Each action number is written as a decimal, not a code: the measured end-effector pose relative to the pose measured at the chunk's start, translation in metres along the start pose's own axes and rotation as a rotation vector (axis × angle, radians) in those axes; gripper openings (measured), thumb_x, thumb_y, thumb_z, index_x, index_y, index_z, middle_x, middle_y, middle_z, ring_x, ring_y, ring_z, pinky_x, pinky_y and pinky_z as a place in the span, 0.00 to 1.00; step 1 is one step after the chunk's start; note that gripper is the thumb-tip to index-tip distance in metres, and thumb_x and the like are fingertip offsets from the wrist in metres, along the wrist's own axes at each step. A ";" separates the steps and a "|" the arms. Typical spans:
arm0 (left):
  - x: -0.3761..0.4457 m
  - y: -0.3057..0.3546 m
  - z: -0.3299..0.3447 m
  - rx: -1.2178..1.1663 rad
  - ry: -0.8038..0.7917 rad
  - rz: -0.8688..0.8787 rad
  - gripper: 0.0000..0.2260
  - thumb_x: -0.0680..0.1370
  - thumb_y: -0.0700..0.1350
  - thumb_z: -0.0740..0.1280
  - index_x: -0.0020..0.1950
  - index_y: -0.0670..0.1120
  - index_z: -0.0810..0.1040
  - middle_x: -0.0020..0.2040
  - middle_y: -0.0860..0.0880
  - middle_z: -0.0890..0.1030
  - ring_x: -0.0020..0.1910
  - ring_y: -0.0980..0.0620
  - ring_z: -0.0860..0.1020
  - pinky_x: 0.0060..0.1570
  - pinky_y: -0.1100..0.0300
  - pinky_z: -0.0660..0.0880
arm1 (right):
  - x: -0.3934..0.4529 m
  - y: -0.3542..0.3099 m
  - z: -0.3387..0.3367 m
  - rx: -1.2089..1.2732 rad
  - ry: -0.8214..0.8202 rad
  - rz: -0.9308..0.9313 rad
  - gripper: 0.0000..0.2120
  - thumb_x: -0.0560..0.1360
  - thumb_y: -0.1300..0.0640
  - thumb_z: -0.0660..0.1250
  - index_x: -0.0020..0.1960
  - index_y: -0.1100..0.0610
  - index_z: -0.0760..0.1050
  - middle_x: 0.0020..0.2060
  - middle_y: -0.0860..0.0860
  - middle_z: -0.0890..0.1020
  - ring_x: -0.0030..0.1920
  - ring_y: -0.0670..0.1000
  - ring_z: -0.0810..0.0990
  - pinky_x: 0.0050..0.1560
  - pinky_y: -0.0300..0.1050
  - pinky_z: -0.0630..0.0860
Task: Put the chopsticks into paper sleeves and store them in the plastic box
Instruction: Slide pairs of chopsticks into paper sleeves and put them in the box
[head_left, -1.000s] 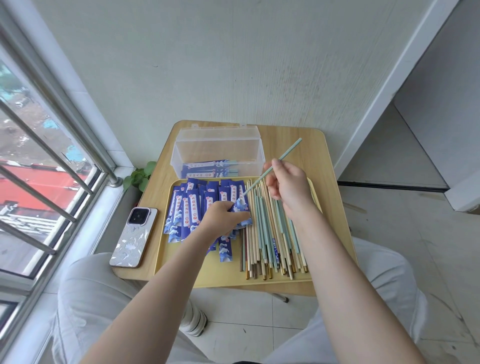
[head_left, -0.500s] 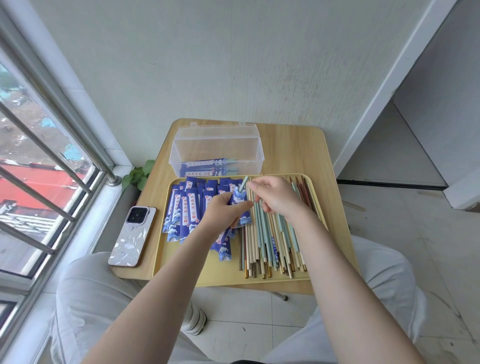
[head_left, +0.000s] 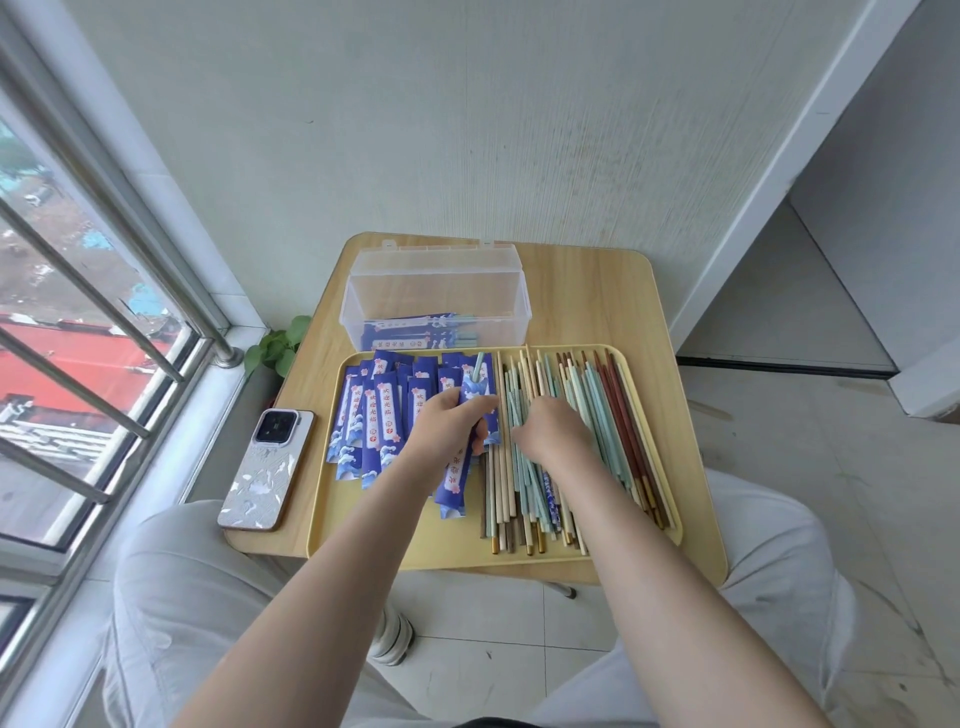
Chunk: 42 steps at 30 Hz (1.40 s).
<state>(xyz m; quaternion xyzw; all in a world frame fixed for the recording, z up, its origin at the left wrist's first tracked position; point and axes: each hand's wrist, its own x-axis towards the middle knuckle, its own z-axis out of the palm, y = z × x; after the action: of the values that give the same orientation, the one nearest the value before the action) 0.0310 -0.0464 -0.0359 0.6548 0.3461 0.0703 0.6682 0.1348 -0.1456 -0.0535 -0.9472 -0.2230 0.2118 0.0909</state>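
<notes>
1. Pale wall backs a small wooden surface (head_left: 597, 306); a barred window (head_left: 78, 338) runs along the left.
2. At the far edge stands the clear plastic box (head_left: 436, 291), lid up, with a few sleeved chopsticks (head_left: 415, 335) inside.
3. Just in front, the yellow tray (head_left: 691, 525) holds blue paper sleeves (head_left: 374, 415) on the left and loose chopsticks (head_left: 597, 415) on the right.
4. Left hand (head_left: 447, 426) grasps one sleeve (head_left: 480, 392), a green chopstick (head_left: 478, 364) poking from its top.
5. Right hand (head_left: 550, 434) rests on the loose chopsticks, fingers curled down among them; whether its grip has closed on one I cannot tell.
6. A phone (head_left: 265, 467) lies left of the tray at the surface's edge; a plant (head_left: 275, 348) peeks beside the window sill.
</notes>
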 end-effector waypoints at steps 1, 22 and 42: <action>0.000 0.000 0.000 -0.004 -0.001 -0.001 0.09 0.79 0.45 0.69 0.47 0.41 0.73 0.30 0.47 0.77 0.25 0.52 0.73 0.27 0.66 0.71 | 0.000 0.001 -0.001 0.019 0.008 -0.003 0.06 0.81 0.55 0.65 0.46 0.56 0.72 0.39 0.51 0.76 0.39 0.53 0.78 0.37 0.45 0.74; -0.007 0.010 -0.003 0.035 0.047 0.015 0.08 0.78 0.42 0.69 0.43 0.41 0.73 0.30 0.45 0.77 0.21 0.56 0.72 0.24 0.68 0.70 | -0.017 -0.020 -0.074 1.213 -0.010 -0.289 0.15 0.84 0.53 0.60 0.47 0.60 0.79 0.30 0.53 0.80 0.23 0.48 0.70 0.25 0.38 0.65; -0.008 0.013 -0.004 0.119 -0.009 0.082 0.12 0.77 0.43 0.71 0.38 0.44 0.72 0.29 0.45 0.75 0.25 0.51 0.72 0.30 0.62 0.74 | -0.007 -0.030 -0.070 0.877 0.257 -0.320 0.32 0.79 0.47 0.68 0.77 0.52 0.59 0.43 0.47 0.78 0.30 0.42 0.79 0.40 0.43 0.74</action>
<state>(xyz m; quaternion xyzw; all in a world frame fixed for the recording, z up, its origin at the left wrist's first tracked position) 0.0273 -0.0459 -0.0206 0.7072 0.3195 0.0739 0.6263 0.1480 -0.1277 0.0194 -0.7919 -0.2426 0.1506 0.5397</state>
